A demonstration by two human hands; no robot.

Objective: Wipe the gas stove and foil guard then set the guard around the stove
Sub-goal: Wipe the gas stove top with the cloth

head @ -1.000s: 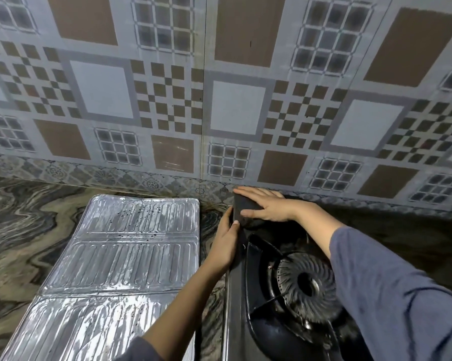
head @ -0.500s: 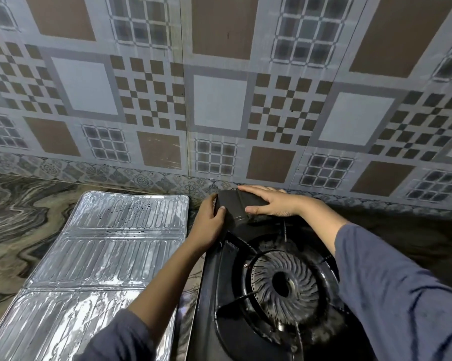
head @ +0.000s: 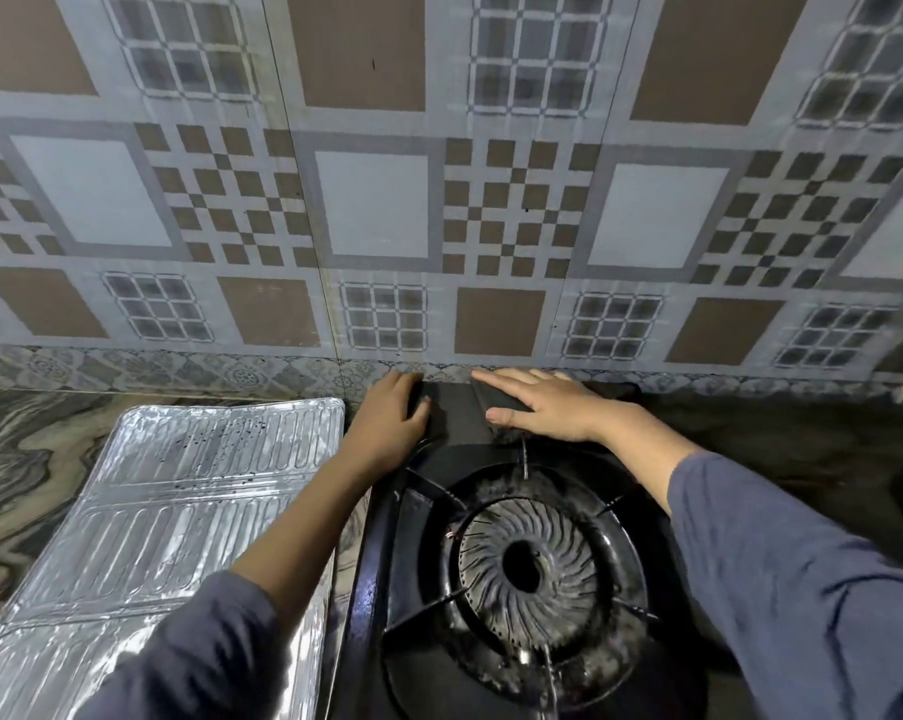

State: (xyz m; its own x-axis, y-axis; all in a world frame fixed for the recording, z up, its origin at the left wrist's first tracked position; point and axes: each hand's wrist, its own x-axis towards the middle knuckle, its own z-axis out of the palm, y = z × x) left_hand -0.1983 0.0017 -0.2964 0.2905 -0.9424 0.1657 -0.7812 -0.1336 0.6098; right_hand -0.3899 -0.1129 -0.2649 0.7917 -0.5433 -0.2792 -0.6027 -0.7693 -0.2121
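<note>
At the gas stove [head: 402, 563], I pressed a dark cloth [head: 496, 402] flat against its back edge with my right hand [head: 548, 413]. That grip was apart, fingers straight, so the palm could bear down on the cloth. My left hand [head: 392, 423] sat at the stove's back-left corner with its grip curled round that corner, seemingly to brace the stove against sliding under the wipe. The burner [head: 529, 566] at the stove's middle lay bare, nearer to me than both hands. The foil guard [head: 179, 511] lay flat and unfolded on the desk [head: 33, 459] just left of the stove, out of the cloth's way, with dark specks showing on its far panel. Behind the stove stood the tiled wall [head: 376, 210]. By my judgement the stove wipe was under way, and the guard was not yet stood around the stove.
</note>
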